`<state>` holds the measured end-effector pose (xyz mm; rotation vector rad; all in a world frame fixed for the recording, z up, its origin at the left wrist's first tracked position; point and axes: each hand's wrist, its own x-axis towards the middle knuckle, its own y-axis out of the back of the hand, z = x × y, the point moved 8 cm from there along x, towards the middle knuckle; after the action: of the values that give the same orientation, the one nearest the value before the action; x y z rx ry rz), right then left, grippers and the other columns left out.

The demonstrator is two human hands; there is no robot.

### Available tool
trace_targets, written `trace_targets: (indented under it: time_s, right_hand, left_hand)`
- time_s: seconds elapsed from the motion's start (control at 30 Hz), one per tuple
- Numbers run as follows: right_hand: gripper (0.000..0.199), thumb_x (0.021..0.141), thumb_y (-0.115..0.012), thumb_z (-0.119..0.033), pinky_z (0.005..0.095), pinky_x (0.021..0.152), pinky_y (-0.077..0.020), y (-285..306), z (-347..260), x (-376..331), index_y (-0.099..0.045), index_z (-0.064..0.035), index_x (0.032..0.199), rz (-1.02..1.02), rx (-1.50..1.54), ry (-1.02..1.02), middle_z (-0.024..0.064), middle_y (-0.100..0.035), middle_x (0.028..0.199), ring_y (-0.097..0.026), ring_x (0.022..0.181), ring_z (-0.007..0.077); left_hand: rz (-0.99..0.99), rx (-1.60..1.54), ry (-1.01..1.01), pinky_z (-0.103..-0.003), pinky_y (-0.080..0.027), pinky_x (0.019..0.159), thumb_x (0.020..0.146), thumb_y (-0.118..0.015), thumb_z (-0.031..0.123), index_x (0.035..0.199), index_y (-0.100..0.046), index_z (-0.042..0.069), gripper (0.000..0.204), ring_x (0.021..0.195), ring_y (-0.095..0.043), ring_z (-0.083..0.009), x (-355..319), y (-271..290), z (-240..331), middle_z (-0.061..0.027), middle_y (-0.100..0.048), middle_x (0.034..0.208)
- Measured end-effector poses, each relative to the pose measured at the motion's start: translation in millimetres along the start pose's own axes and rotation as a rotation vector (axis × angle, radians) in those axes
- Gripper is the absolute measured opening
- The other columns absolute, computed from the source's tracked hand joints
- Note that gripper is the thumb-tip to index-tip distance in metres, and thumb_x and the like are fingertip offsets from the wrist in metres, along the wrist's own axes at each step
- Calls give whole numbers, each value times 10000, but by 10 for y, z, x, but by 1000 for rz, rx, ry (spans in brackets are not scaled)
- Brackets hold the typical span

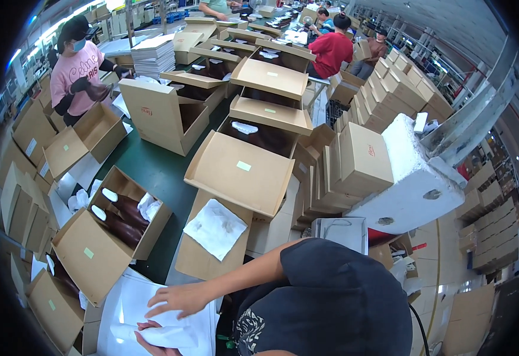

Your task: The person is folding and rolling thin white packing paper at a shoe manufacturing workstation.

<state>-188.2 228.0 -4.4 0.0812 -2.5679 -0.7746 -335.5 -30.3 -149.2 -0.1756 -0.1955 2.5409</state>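
At the bottom, my left hand [147, 344] is closed around a folded, soft white sheet [173, 337] that looks like tissue paper. Just above it, my right hand [182, 298] hovers palm down, fingers apart, holding nothing. Both hands are over a stack of flat white sheets [130, 296] on the bench. Beyond the stack stands an open cardboard shoebox [87, 252] with a pair of dark brown shoes [123, 222] and white paper stuffing inside. Part of my left hand is hidden by the sheet and the frame's edge.
Open shoeboxes [242, 166] line the green table [138, 160]. A white cloth [215, 228] lies on a cardboard flap at its near edge. Closed boxes [363, 157] and a white foam block [405, 178] are on the right. A person in pink [75, 74] handles a dark shoe across the table.
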Motion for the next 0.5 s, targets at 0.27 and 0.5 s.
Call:
trace_targets:
  time_s: [0.27, 0.5]
  right_hand:
    - [161, 1054, -808, -339, 606, 1146, -451, 324, -1075, 186, -855, -185, 1065, 247, 117, 555, 64, -792, 1178, -626, 1288, 359]
    - [216, 958, -925, -307, 660, 1226, -386, -72, -1045, 222, -893, -194, 1139, -133, 167, 460, 63, -813, 1272, -636, 1377, 363]
  left_hand:
    - [-31, -85, -73, -507, -508, 1222, 1143, -648, 310, 1708, -399, 41, 674, 1407, -616, -329, -234, -702, 442, -186, -572, 1587]
    - [-43, -182, -113, -455, -552, 1151, 1115, -694, 210, 1704, -398, 58, 677, 1357, -634, -295, -538, -1137, 625, -160, -584, 1553]
